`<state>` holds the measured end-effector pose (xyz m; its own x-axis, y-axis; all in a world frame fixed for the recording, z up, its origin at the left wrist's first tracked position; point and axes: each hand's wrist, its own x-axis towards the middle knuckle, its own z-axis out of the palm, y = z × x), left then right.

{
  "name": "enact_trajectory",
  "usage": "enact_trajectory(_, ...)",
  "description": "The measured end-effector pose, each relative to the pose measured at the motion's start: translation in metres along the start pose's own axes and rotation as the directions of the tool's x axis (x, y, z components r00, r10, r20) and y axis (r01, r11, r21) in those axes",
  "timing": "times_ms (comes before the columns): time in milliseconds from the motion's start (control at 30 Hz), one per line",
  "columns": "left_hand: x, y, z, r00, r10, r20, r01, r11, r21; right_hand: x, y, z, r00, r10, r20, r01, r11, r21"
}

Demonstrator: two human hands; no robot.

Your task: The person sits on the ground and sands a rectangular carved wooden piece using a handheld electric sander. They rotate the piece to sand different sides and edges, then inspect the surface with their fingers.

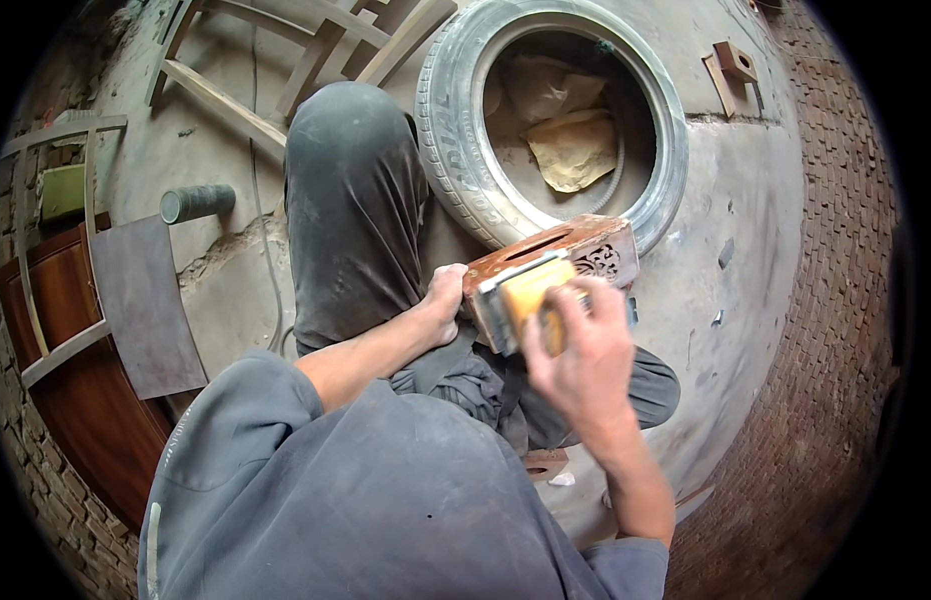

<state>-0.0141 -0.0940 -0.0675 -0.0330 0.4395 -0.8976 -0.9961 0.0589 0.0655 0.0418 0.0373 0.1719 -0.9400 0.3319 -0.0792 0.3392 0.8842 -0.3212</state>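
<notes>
A carved reddish-brown wooden box (575,250) with a slot in its top rests on my lap, tilted. My left hand (447,296) grips its near left end. Pressed against the box's near face is a yellow sanding block (525,295) with grey abrasive paper on its edge. My right hand (580,350) is closed around that block. My raised knee in dark grey trousers (350,200) is just left of the box.
A worn car tyre (455,120) lies on the concrete floor behind the box, with crumpled paper (573,148) inside. Wooden frames (285,60) lie at the back. A grey roll (197,203), a dark sheet (145,305) and a brown panel (70,370) lie left. Brick paving runs right.
</notes>
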Motion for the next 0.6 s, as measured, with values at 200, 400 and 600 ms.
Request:
enact_trajectory(200, 0.005, -0.005, 0.002, 0.997, 0.046, -0.060, -0.044, 0.998, 0.043, 0.007, 0.009, 0.000, 0.999, 0.040, 0.006, -0.040, 0.997, -0.065)
enact_trajectory(400, -0.010, 0.004, 0.010, 0.999, 0.012, -0.031, -0.013, 0.999, -0.032, -0.003, -0.023, 0.006, 0.999, -0.032, 0.022, 0.032, 0.999, 0.002)
enact_trajectory(600, 0.009, -0.003, -0.002, 0.999, -0.004, 0.033, 0.006, 0.998, -0.061, -0.013, -0.027, 0.009, 0.998, -0.045, 0.052, 0.044, 0.999, 0.016)
